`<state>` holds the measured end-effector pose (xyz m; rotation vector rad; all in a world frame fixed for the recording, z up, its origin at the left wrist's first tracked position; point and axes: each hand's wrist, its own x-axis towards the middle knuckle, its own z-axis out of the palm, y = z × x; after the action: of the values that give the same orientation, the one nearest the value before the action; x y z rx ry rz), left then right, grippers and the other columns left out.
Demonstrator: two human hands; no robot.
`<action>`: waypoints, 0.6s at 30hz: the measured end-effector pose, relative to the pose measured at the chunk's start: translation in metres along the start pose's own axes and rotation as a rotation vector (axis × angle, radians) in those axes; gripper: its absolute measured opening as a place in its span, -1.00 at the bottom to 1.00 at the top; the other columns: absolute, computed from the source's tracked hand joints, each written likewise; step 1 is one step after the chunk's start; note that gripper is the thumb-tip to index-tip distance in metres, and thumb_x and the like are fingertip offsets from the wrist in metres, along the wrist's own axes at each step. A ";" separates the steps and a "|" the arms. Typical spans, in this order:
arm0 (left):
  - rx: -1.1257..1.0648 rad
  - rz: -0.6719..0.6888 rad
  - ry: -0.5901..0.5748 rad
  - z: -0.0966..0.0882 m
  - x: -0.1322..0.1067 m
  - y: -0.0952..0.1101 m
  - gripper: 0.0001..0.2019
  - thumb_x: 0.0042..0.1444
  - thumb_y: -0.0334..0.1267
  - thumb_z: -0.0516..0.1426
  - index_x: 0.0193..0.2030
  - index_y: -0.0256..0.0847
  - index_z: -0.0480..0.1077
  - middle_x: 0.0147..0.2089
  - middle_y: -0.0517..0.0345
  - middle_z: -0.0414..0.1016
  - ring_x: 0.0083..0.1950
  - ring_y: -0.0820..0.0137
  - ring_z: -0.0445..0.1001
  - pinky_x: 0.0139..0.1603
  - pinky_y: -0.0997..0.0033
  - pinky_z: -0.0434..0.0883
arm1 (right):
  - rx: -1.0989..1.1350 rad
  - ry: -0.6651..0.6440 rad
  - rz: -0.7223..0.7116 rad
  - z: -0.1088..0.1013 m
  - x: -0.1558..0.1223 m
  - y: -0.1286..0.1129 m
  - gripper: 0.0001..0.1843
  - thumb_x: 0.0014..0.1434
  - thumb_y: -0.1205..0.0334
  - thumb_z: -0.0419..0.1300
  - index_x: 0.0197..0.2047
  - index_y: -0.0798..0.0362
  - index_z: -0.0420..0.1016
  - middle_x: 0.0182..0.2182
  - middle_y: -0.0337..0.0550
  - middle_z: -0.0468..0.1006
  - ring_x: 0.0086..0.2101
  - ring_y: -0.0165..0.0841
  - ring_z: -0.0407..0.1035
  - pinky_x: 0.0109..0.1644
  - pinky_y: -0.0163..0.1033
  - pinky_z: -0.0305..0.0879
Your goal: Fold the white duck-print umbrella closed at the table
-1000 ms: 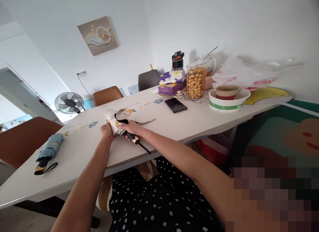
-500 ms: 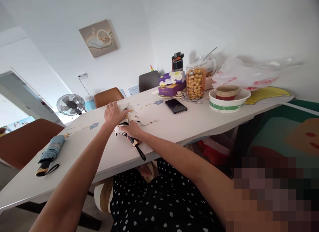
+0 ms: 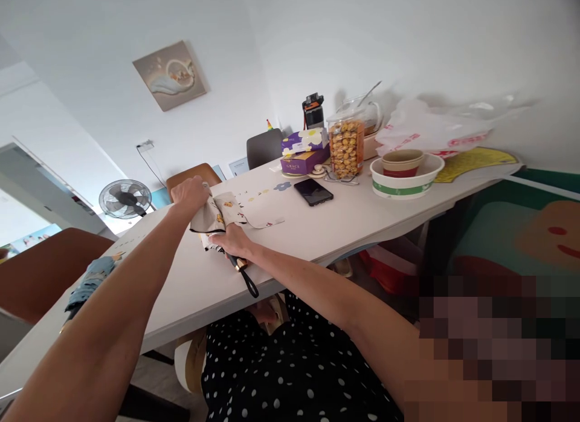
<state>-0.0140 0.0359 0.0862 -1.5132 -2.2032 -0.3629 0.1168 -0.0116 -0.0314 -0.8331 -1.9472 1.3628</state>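
Observation:
A white folding umbrella (image 3: pixel 209 218) with a small printed pattern and dark edging lies over the table, its canopy loose. My left hand (image 3: pixel 191 193) is closed on a fold of that canopy and lifts it to the left. Around the gathered lower part, near the black handle with a gold band and wrist strap, my right hand (image 3: pixel 233 239) is closed. Part of the canopy spreads flat toward the phone. A folded light blue umbrella (image 3: pixel 93 280) lies at the left, partly hidden behind my left forearm.
On the white table (image 3: pixel 312 228) are a black phone (image 3: pixel 313 192), a purple tissue box (image 3: pixel 301 161), a snack jar (image 3: pixel 345 147), a paper bowl (image 3: pixel 403 185) with a cup (image 3: pixel 402 164), and a plastic bag (image 3: pixel 421 129). Brown chairs (image 3: pixel 49 271) and a fan (image 3: pixel 125 198) stand beyond.
My left hand has moved left and up, pulling a canopy fold out from the umbrella. My right hand stays on the umbrella. The view has shifted slightly, and my left forearm now covers the blue umbrella's handle.

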 end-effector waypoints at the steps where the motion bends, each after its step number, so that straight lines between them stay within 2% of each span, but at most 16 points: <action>1: -0.019 -0.035 -0.006 0.001 0.002 -0.004 -0.90 -0.04 -0.33 0.09 -0.33 -0.24 0.35 -0.29 -0.08 0.42 -0.10 0.04 0.39 -0.11 0.10 0.25 | -0.002 -0.003 -0.004 0.000 -0.001 -0.001 -0.65 -0.02 0.01 0.11 -0.61 0.10 0.20 -0.70 -0.11 0.38 -0.69 -0.36 0.33 -0.67 -0.38 0.16; 4: -0.132 -0.095 -0.057 0.005 0.006 -0.018 -0.92 -0.09 -0.29 0.14 -0.46 -0.23 0.32 -0.39 -0.03 0.39 -0.14 0.05 0.41 -0.13 0.12 0.28 | -0.009 -0.013 -0.020 -0.001 -0.001 0.000 -0.63 -0.01 0.00 0.11 -0.64 0.09 0.17 -0.73 -0.12 0.36 -0.70 -0.37 0.31 -0.67 -0.39 0.15; 6: -0.335 -0.165 -0.049 0.010 0.007 -0.028 -0.85 -0.09 -0.25 0.16 -0.54 -0.23 0.28 -0.46 0.02 0.36 -0.20 0.11 0.42 -0.19 0.19 0.31 | -0.006 -0.031 -0.032 -0.001 0.000 0.001 -0.61 -0.01 0.00 0.12 -0.65 0.08 0.16 -0.74 -0.13 0.35 -0.70 -0.38 0.30 -0.67 -0.38 0.15; 9: -0.771 -0.470 0.073 0.021 0.006 -0.042 -0.85 -0.08 -0.26 0.16 -0.54 -0.23 0.27 -0.52 0.10 0.29 -0.33 0.25 0.39 -0.32 0.29 0.35 | 0.034 -0.082 -0.057 0.000 0.000 0.002 -0.61 -0.01 -0.01 0.15 -0.63 0.09 0.17 -0.73 -0.17 0.33 -0.70 -0.39 0.30 -0.67 -0.38 0.16; 11: -0.928 -0.649 0.143 0.030 0.003 -0.049 -0.90 -0.06 -0.32 0.13 -0.49 -0.24 0.26 -0.50 0.13 0.28 -0.40 0.35 0.37 -0.40 0.35 0.36 | 0.069 -0.123 -0.050 0.000 -0.001 0.001 -0.61 -0.03 -0.03 0.18 -0.60 0.08 0.17 -0.71 -0.20 0.32 -0.70 -0.40 0.30 -0.69 -0.39 0.16; 15: -0.998 -0.830 0.162 0.054 -0.015 -0.061 -0.88 -0.12 -0.42 0.13 -0.45 -0.26 0.22 -0.45 0.13 0.29 -0.41 0.41 0.38 -0.44 0.41 0.37 | 0.069 -0.132 0.082 0.001 -0.003 -0.003 -0.64 -0.07 -0.02 0.24 -0.46 0.08 0.24 -0.67 -0.22 0.36 -0.68 -0.40 0.31 -0.70 -0.39 0.16; 18: -1.013 -0.872 0.164 0.068 -0.035 -0.063 -0.86 -0.10 -0.30 0.16 -0.44 -0.26 0.25 -0.44 0.09 0.31 -0.35 0.32 0.41 -0.42 0.36 0.39 | 0.023 -0.108 0.133 0.001 -0.001 -0.003 -0.69 -0.03 0.03 0.20 -0.37 0.11 0.30 -0.68 -0.21 0.37 -0.68 -0.36 0.32 -0.71 -0.36 0.18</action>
<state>-0.0764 0.0144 0.0122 -0.6599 -2.5308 -2.0050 0.1157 -0.0136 -0.0292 -0.9092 -1.9834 1.5340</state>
